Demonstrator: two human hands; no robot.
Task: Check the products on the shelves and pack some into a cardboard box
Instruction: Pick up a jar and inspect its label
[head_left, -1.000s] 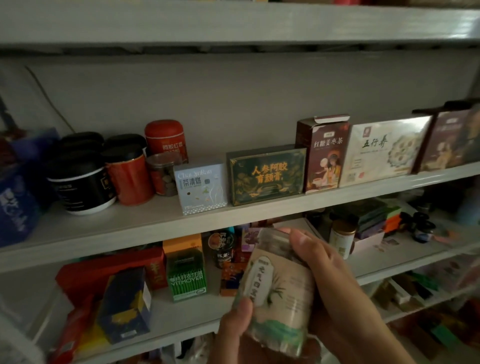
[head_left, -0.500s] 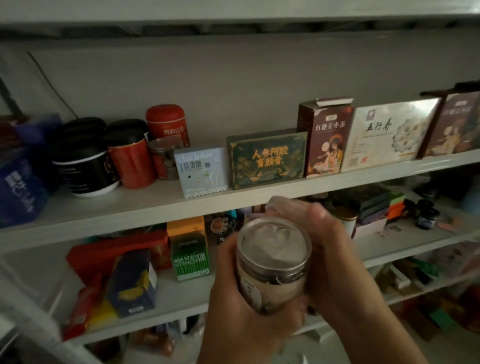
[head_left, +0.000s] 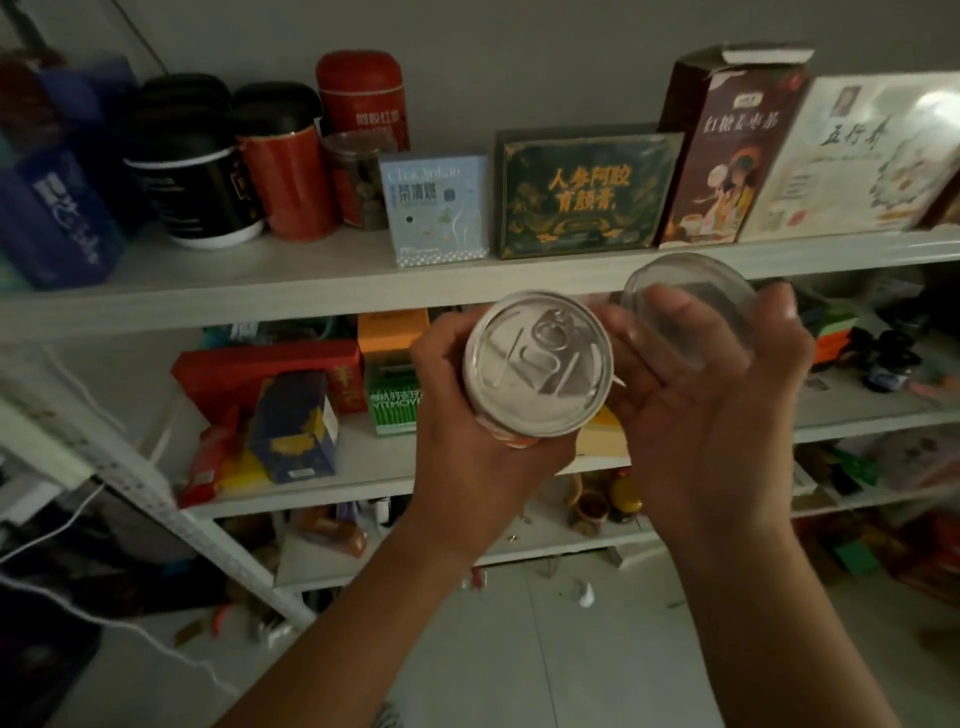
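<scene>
My left hand (head_left: 462, 431) grips a round can (head_left: 537, 364) from below and the side. Its silver pull-tab top faces the camera. My right hand (head_left: 711, 395) holds the can's clear plastic lid (head_left: 691, 304) just to the right, tilted, fingers curled round its rim. Both are in front of the white shelves (head_left: 311, 288). No cardboard box shows.
The upper shelf carries black and red canisters (head_left: 280, 171), a pale blue box (head_left: 436, 208), a dark green box (head_left: 582, 192), a brown carton (head_left: 727, 156) and a white box (head_left: 872, 156). Lower shelves hold mixed boxes (head_left: 291, 415) and jars. A white cable (head_left: 130, 623) trails on the floor at left.
The clear lid has come off the can into my right hand, baring the metal pull-tab top. The can has turned top-up toward the camera, and the view has tilted downward.
</scene>
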